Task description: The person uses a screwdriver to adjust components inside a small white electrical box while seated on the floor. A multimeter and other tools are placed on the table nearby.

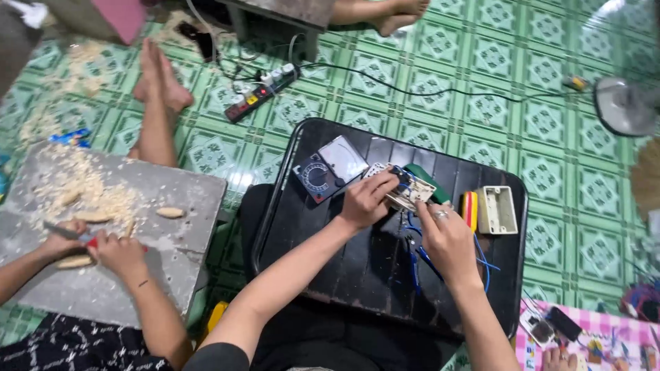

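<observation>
The work looks like it is in the middle, not at the end. On the black tray table (323, 261) a white switch plate (405, 187) lies with its back side up, and blue wires (416, 257) hang loose from it toward the near edge. The white wall box (496, 209) sits apart, just to the right, with nothing in it, so I think the plate has not gone into the box yet. A meter with a round dial (330, 168) rests on the far left part of the table, next to the plate. A tool with a green handle (427, 182) lies just behind the plate, and a yellow and red tool (470, 208) lies between the plate and the box. The left hand (368, 199) comes in from the near left, its fingers curled around the left end of the plate to hold it. The right hand (447, 237) comes in from the near right, with one finger stretched out onto the plate; I cannot tell if it is pinching a wire. Far to the left, another person's hands (103, 247) cut pale pieces on a grey board (158, 227).
</observation>
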